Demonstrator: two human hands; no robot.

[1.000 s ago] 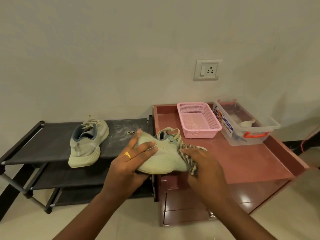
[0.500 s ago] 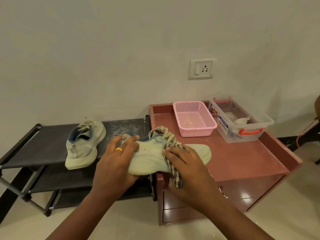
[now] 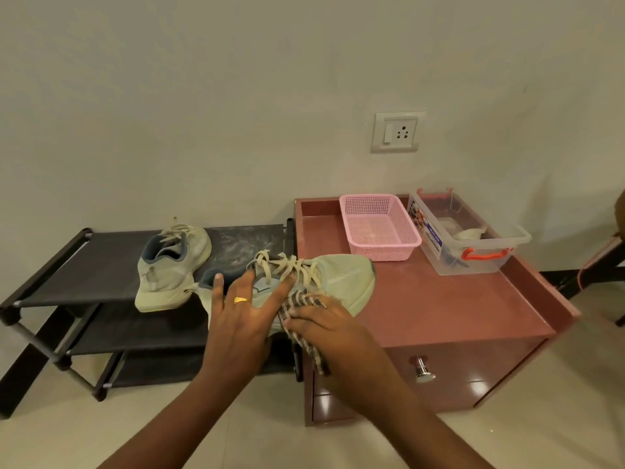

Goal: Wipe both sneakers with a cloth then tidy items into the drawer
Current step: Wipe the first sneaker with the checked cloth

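As left hand (image 3: 244, 316) presses sneaker (image 3: 341, 275) straddling cabinet (image 3: 456, 309) edge, right hand (image 3: 334, 333) grips cloth (image 3: 299, 300).

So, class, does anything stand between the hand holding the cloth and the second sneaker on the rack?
Yes. The sneaker being wiped and the left hand resting on it lie between the right hand, which grips the cloth, and the second sneaker on the rack further left.

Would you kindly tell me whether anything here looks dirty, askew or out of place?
The rack's top shelf shows pale dusty smears just behind the nearer sneaker; nothing else stands out.
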